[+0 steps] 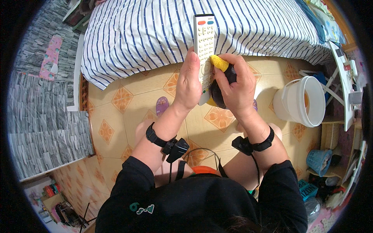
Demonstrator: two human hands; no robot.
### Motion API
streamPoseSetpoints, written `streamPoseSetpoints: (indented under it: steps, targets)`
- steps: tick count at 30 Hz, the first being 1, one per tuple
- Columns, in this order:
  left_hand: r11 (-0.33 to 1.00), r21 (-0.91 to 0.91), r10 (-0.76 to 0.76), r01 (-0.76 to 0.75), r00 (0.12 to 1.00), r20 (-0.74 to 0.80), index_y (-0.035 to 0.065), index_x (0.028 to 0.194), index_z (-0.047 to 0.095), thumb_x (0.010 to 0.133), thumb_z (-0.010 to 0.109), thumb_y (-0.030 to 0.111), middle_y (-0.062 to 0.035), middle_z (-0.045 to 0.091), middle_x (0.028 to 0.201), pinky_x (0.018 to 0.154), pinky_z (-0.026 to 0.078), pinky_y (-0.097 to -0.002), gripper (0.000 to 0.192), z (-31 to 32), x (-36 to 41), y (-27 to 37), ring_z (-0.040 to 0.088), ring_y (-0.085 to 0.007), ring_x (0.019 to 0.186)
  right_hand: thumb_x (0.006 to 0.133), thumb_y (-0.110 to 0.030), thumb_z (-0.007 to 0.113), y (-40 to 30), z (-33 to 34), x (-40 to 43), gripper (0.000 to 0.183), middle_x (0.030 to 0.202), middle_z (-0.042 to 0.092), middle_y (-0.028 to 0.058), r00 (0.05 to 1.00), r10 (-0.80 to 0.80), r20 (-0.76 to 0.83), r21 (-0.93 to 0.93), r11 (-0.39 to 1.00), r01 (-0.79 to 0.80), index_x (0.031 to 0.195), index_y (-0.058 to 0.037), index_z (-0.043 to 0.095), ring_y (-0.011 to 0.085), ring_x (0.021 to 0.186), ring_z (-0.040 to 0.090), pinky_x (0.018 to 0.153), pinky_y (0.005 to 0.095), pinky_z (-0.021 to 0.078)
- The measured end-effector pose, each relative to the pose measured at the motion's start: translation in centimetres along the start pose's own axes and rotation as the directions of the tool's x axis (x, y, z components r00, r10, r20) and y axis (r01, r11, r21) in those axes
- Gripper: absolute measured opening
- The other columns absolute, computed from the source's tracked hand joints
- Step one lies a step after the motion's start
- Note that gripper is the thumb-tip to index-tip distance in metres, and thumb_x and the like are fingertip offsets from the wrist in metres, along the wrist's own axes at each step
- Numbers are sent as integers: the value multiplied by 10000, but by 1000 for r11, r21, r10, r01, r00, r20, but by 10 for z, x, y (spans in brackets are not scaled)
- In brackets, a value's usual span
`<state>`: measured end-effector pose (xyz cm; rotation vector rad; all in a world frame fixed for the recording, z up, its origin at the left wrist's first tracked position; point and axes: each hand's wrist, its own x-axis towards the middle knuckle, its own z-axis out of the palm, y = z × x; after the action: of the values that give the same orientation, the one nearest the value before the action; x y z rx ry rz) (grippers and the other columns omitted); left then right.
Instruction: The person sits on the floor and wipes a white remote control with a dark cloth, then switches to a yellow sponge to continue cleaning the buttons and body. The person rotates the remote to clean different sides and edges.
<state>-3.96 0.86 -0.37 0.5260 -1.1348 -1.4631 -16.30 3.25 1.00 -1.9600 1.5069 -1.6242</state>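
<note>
A white remote control (pixel 206 46) with rows of pale buttons, a red one and a blue one at its top, points away from me, upright in the view. My left hand (pixel 188 81) grips its lower part from the left side, thumb along the edge. In my right hand (pixel 240 78) is a yellow and dark cloth (pixel 220 63), bunched between thumb and fingers. Its yellow tip touches the button face just above the round navigation ring. Dark folds of the cloth hang below the fingers and cover part of the remote's lower right edge.
A bed with a blue-striped white sheet (pixel 140 32) lies ahead. On the tiled floor (pixel 137 93) at right stands a white plastic bucket (pixel 313 102), near a folding rack. A blue basket (pixel 317 161) sits on a shelf farther right. A grey brick-patterned surface (pixel 43 116) is at left.
</note>
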Motion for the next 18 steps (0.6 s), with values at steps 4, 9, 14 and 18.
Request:
streamPoseSetpoints:
  steps: [4, 9, 14, 18]
  targets:
    - [1000, -1, 26, -26, 999, 20, 11, 1313, 388, 1053, 217, 341, -109, 520, 1205, 950, 420, -300, 453, 5, 0, -2, 523, -160, 1087, 675, 30, 685, -2, -2, -4, 318, 802, 554, 104, 992, -107, 72, -143, 983, 116, 975, -60, 625, 268, 681, 586, 598, 338, 478]
    - [997, 50, 59, -60, 998, 20, 0, 1314, 371, 1054, 206, 332, -110, 513, 1202, 950, 414, -298, 452, 4, -3, -1, 512, -158, 1089, 608, 39, 703, -6, -1, -4, 382, 801, 537, 83, 974, -220, 48, -158, 962, 225, 966, -79, 639, 249, 666, 573, 569, 335, 470]
    - [995, 76, 60, -62, 998, 29, 1, 1329, 355, 1054, 199, 322, -111, 507, 1213, 956, 411, -303, 451, 2, -3, -2, 509, -162, 1096, 611, -21, 712, 3, -3, 0, 330, 784, 525, 41, 968, -249, 38, -227, 941, 251, 917, -127, 648, 215, 678, 586, 553, 336, 481]
    - [994, 85, 73, -76, 997, 38, 4, 1338, 346, 1054, 199, 325, -110, 500, 1222, 960, 411, -306, 453, 1, -2, -4, 508, -161, 1099, 615, -25, 711, 1, 0, 0, 309, 778, 522, 40, 978, -205, 35, -231, 950, 208, 900, -126, 646, 214, 672, 583, 548, 336, 481]
